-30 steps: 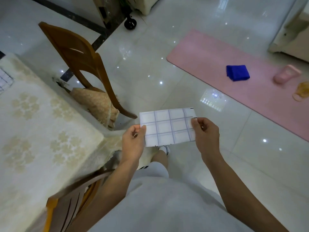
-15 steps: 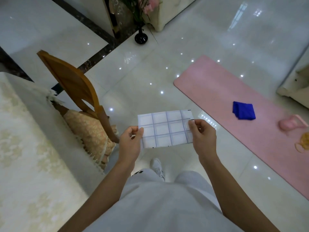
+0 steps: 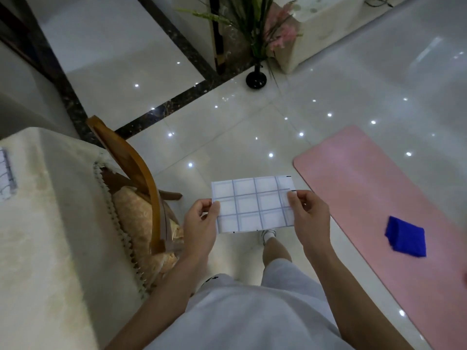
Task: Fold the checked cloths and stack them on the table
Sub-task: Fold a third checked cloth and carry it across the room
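White cloth with blue-grey checks (image 3: 252,204), folded down to a small rectangle. It's in mid-air in front of the person, over the floor (image 3: 227,137), not on the tabletop (image 3: 50,248).

Left hand (image 3: 199,223) pinches the left short edge: thumb on the near face, the other fingers (image 3: 202,207) curled behind. Right hand (image 3: 312,218) does the same on the right edge, high up near the corner, fingers (image 3: 294,198) pressed onto the fabric. Neither hand is spread.

Why a two-point pinch: my read is it keeps the layers taut and square so the fold can't fall open. Holding it flat toward the face also lets the edges be checked. The top right corner shows a second edge line slightly offset, so the layers aren't quite flush.

Step, as I judge it: last fold done or nearly done, placing comes next. The tabletop is off to the person's left, with a wooden chair (image 3: 134,173) tucked in between, so it takes a turn and a reach.

Another checked piece (image 3: 6,173) lies at the far left edge of the tabletop, cut off by the frame. Probably the stack, but I can't tell whether it's folded.

Risk: letting go one side early and the layers slide.

Blue cloth (image 3: 406,236) on the pink mat (image 3: 366,185) is plain, not checked. Likely not part of the job.
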The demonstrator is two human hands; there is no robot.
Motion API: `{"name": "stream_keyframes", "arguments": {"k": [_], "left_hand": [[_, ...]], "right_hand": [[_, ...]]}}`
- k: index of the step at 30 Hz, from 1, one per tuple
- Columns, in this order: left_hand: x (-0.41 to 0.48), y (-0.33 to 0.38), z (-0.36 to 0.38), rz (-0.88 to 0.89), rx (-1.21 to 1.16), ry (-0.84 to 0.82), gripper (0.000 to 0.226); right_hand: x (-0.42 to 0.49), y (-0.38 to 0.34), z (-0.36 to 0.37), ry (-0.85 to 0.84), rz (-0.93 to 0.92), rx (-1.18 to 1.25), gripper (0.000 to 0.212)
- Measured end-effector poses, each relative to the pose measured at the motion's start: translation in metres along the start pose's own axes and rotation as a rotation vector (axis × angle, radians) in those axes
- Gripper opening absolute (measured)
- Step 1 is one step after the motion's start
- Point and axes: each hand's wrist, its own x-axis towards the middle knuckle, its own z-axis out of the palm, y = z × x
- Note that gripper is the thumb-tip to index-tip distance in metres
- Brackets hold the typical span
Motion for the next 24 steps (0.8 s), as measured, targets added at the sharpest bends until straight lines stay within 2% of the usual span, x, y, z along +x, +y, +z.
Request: {"name": "stream_keyframes", "arguments": {"k": [7, 13, 24], "left_hand": [[0.097, 0.071, 0.047, -0.043, -0.114, 0.170, 0.011], [0.162, 0.133, 0.075, -0.010, -0.188, 0.320, 0.011], [0.232, 0.159, 0.044, -0.146, -0.323, 0.585, 0.011]], "right_hand": [[0.151, -0.070, 0.033, -0.189, -0.111, -0.077, 0.012], [0.258, -0.133, 0.062, -0.310, -0.195, -0.111, 0.015], [0.325, -0.195, 0.172, -0.587, -0.252, -0.160, 0.013]]}}
